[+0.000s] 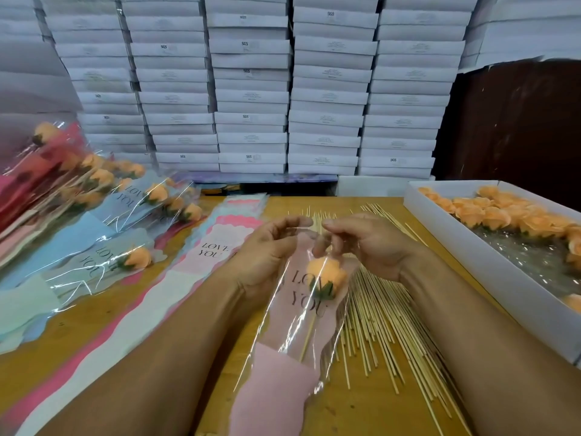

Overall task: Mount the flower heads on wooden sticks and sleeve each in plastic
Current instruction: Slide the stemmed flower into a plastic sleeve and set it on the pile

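The left hand (267, 250) pinches the top edge of the pink plastic sleeve (301, 313). The right hand (361, 243) pinches the other side of the same top edge, fingers curled. Together they hold the mouth of the sleeve open, near the middle of the table (94, 328).

The orange flower (325, 273) is already inside the sleeve, on its stick (309, 336), which points toward the near edge.

To do this step well, I think the hands should keep the mouth wide and pull the sleeve gently, so the petals do not get squashed. The flower should sit beside the words, and the stick should stay straight down the middle.

Loose sticks (380, 322) lie just right of the sleeve. More flowers wait in the white box (471, 247) on the right. Finished ones (135, 199) are piled on the far left. Empty sleeves (220, 234) lie just left of the hands.
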